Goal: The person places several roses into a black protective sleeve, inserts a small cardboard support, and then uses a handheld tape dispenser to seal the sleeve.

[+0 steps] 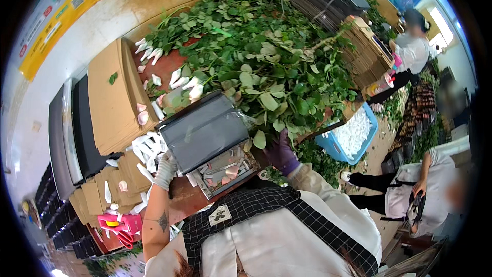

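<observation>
My left hand point(165, 172), in a white glove, is at a pile of white sleeves point(148, 149), beside the left edge of a dark grey plastic-covered board point(205, 131). Its fingers blend into the white pile, so their grip cannot be told. In a purple glove, my right hand point(281, 155) reaches to the near edge of a large heap of leafy green stems point(266, 66). Its fingers are apart, and nothing plainly shows in them. The board rests over a metal tray point(230, 179) with pale pink petals in it. Several sleeved pale flower heads point(187, 84) lie between board and leaves.
Brown cardboard sheets point(115, 97) are stacked at left, with a pink tape dispenser point(120, 222) nearer me. A blue basket point(353, 133) of white sleeves stands right of the table. Two other people point(412, 46) are at the right. A drink cup point(378, 86) sits by more cardboard.
</observation>
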Available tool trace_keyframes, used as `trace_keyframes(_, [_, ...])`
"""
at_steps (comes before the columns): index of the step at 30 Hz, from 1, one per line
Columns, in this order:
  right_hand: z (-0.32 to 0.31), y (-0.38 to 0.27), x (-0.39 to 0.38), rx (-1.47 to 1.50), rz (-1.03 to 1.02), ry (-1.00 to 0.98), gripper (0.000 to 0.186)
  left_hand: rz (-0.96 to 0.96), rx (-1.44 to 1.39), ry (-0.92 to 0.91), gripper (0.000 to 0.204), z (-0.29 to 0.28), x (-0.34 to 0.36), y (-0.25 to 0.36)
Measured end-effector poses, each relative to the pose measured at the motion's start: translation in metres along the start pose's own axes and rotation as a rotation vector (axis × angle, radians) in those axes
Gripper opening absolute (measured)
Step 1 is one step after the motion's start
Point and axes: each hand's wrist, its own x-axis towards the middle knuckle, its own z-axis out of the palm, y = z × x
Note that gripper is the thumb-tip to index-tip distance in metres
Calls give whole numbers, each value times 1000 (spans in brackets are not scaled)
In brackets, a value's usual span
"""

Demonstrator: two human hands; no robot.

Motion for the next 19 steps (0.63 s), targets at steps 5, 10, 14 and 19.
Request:
trace_keyframes(5, [15,9,33,384,-40,-375,85,-17,-28,60,29,-21,24,-17])
trace_keyframes(10, [66,0,14,470,-224,-409,80,90,-214,-37,28,10,-24,147])
trace_keyframes(14, [100,-21,-20,591,-199,-570,82,219,-180,-8,21,34,-76,249])
trace_keyframes(19, [97,-21,-38,605,-252,-642,87,355,71,127,28,46,-143,279])
